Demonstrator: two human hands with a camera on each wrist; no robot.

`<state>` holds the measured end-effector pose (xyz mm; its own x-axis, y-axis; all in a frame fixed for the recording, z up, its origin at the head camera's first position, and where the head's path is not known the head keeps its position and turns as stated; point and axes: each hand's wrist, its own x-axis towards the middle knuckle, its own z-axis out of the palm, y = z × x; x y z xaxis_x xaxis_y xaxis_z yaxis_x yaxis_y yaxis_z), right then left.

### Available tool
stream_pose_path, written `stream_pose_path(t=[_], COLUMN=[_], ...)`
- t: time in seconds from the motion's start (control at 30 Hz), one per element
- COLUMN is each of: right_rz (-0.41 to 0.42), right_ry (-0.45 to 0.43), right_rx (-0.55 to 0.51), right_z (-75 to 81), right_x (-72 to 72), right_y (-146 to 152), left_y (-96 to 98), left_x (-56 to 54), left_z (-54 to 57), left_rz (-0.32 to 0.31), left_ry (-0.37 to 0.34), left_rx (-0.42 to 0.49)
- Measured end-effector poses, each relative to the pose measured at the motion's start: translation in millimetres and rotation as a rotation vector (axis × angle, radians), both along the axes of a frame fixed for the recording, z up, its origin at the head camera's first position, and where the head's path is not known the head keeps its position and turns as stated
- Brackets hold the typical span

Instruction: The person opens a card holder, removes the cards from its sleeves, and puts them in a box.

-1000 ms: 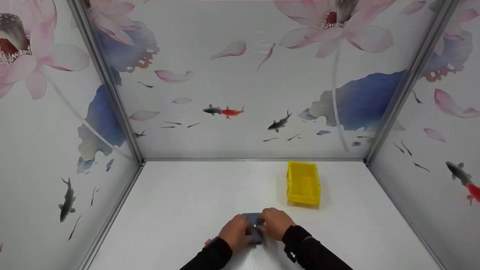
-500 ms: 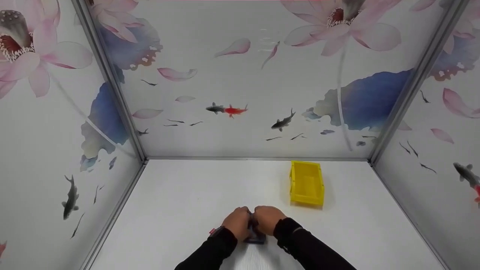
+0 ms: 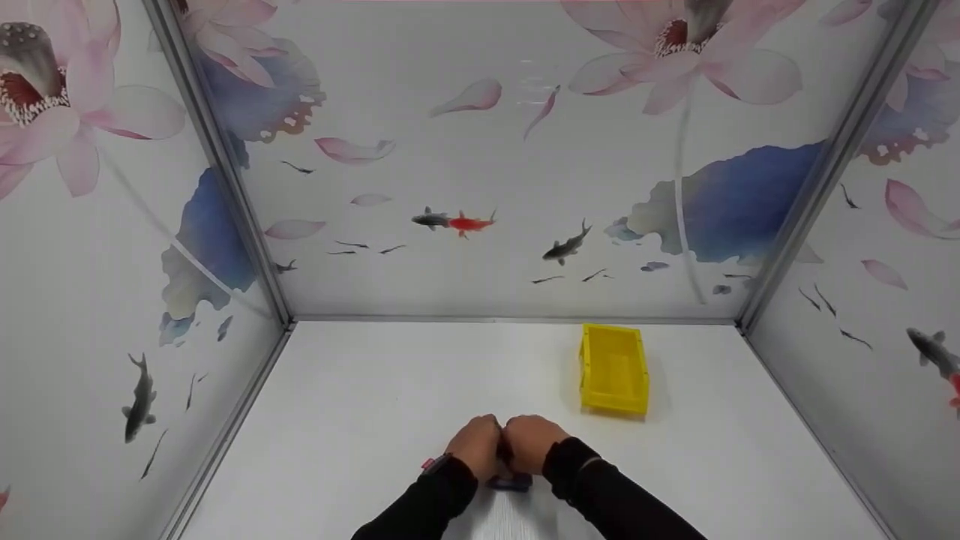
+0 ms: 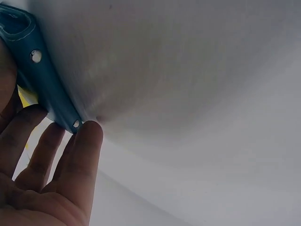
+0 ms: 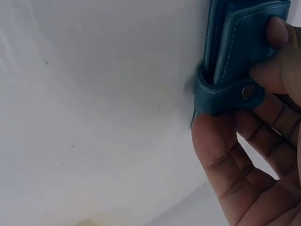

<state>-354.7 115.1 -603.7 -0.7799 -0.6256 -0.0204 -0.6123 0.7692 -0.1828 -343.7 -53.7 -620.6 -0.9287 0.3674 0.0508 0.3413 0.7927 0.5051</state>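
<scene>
A small blue leather wallet point(image 3: 510, 485) with pale stitching lies low between both hands at the front of the white table; the hands hide most of it in the head view. My left hand point(image 3: 475, 447) holds its left side, and the left wrist view shows fingertips against the wallet's edge point(image 4: 49, 87), which carries two metal studs. My right hand point(image 3: 534, 444) grips the other side. In the right wrist view, a strap point(image 5: 223, 98) with a round snap loops round the folded wallet body point(image 5: 249, 47), with the right hand's fingers on both.
A yellow plastic bin point(image 3: 615, 371) stands farther back on the white table point(image 3: 405, 375), right of the hands. Printed panels with lotus flowers and fish enclose the table at the back, left and right, joined by grey metal edge strips.
Both hands have drawn closer together over the wallet since a second ago, covering more of it. The right hand has shifted left. The bin stays in place on the table.
</scene>
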Motion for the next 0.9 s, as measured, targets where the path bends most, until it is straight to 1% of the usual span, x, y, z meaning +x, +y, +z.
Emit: stream_pose_path(t=[0.17,0.27,0.37,0.47,0.57,0.6,0.67,0.77,0.83,0.9], right_rz=[-0.009,-0.022,-0.047,-0.065,-0.09,-0.099,-0.105,-0.091,-0.076,-0.058], right_ry=[-0.045,0.002,0.02,-0.019,-0.069,-0.07,-0.022,0.085,0.137,0.145], right_rx=[-0.031,-0.01,0.028,0.049,0.041,0.039,0.053,0.085,0.11,0.117], right_z=[2.2,0.3,1.7,2.9,3.6,3.2,2.0,-0.3,-0.8,-0.2], right_x=[4.5,3.3,3.6,5.4,8.5,9.7,12.0,14.3,15.1,15.3], right_y=[2.7,10.6,20.2,28.9,34.9,36.4,38.6,40.7,42.2,42.9], left_y=[3.0,3.9,3.1,3.2,5.3,6.5,9.5,15.4,20.0,23.5], left_x=[0.0,1.1,4.8,8.0,8.5,8.6,8.2,8.5,10.3,12.2], left_z=[-0.1,-1.8,0.6,3.9,9.5,11.9,16.9,21.5,23.3,23.4], left_rz=[-0.003,0.0,0.007,0.007,-0.023,-0.037,-0.074,-0.116,-0.137,-0.142], left_ry=[0.002,0.024,0.053,0.076,0.079,0.068,0.037,-0.017,-0.03,-0.019], left_rx=[-0.008,-0.03,-0.045,-0.073,-0.138,-0.162,-0.207,-0.265,-0.306,-0.356])
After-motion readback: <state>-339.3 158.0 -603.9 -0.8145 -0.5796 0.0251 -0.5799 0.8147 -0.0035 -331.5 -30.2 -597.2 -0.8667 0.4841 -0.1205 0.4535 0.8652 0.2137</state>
